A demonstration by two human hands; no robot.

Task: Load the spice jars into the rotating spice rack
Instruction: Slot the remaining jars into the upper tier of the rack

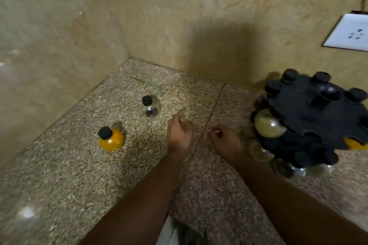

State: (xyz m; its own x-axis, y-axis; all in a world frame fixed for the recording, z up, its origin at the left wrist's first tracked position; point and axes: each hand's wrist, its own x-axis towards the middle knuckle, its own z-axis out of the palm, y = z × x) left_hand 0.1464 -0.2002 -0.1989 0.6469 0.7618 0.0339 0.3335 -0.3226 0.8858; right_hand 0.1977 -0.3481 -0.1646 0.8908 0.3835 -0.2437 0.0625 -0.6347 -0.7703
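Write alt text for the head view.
Two bare hands, left hand and right hand, hover empty over a speckled counter. A yellow jar and a clear jar stand left; the black spice rack, partly loaded, sits right.

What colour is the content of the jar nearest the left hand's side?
Orange-yellow, under a black cap; the jar shows best in the head view.

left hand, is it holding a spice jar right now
No, the left hand is empty above the counter, apart from the orange jar and the clear jar, which both stand loose.
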